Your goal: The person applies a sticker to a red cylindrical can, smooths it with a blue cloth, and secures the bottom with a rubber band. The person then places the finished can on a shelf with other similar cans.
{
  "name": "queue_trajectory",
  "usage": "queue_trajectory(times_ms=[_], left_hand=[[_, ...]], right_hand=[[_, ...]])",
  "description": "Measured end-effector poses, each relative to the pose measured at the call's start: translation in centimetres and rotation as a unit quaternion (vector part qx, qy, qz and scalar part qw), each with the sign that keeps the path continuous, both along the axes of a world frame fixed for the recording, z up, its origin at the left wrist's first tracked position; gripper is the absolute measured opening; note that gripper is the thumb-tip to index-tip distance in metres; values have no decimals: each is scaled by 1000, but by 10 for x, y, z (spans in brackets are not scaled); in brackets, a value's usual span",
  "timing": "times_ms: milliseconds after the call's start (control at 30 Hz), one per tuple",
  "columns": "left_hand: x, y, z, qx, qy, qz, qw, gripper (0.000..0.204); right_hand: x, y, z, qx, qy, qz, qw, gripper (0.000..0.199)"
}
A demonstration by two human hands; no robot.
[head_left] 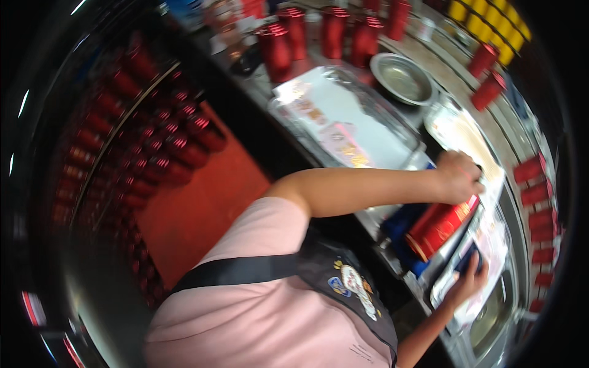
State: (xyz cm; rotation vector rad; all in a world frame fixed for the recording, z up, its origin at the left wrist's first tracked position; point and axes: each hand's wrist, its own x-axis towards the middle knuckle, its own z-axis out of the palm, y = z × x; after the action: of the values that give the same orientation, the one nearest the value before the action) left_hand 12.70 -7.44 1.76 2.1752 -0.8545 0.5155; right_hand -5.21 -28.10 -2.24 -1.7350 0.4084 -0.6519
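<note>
My left hand [459, 176] reaches across the steel counter [512, 202] and closes on the far end of a red cylindrical canister [440, 226]. The canister has a gold rim and lies tilted over a dark blue cloth-like piece [405, 222]. My right hand [467, 283] comes in from the lower edge and holds a small dark blue object [470, 257] above a tray lined with a white sheet [491, 245]. The picture is blurred, so fine detail of both grips is unclear.
Several upright red canisters [294, 34] stand at the counter's far end beside a round metal bowl [402, 76] and a clear tray of printed sheets [343, 116]. More red canisters [540, 199] line the right side, with yellow ones [491, 18] above. Shelves of red canisters [153, 141] fill the left.
</note>
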Motion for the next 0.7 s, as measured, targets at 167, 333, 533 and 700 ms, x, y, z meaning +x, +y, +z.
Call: queue_trajectory(times_ms=[167,333,533,700], left_hand=[[3,0,18,-23,266,-46,963,43],[10,-14,13,-28,310,-46,949,55],[2,-6,30,-75,358,-31,930,54],[-15,115,39,-151,340,-22,928,46]], right_hand=[[-71,-44,6,334,85,199,918,31],[-54,90,27,-172,107,155,967,57],[-33,110,19,-257,34,129,957,68],[-64,158,73,-155,32,271,949,74]])
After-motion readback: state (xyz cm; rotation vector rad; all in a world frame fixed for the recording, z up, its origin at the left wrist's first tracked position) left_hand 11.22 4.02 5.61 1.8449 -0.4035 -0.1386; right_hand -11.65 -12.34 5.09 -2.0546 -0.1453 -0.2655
